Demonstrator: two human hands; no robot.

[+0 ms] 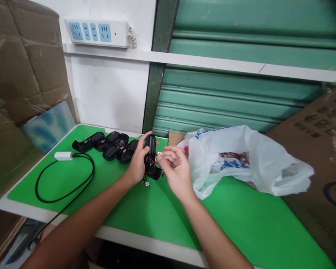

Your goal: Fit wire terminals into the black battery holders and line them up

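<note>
My left hand is wrapped around a black plastic housing with a thin red wire in its lower part, held tilted above the green mat. Beside it, my right hand pinches a small pale metallic piece between thumb and fingertips, close to the housing's right side. Below the housing lie a few tiny parts on the mat, too small to name. Several similar black housings with red wires sit in a cluster left of my left hand.
A white plug adapter with a looped black cable lies on the green mat at left. A white plastic bag rests at right. Cardboard boxes flank both sides. A power strip is on the wall.
</note>
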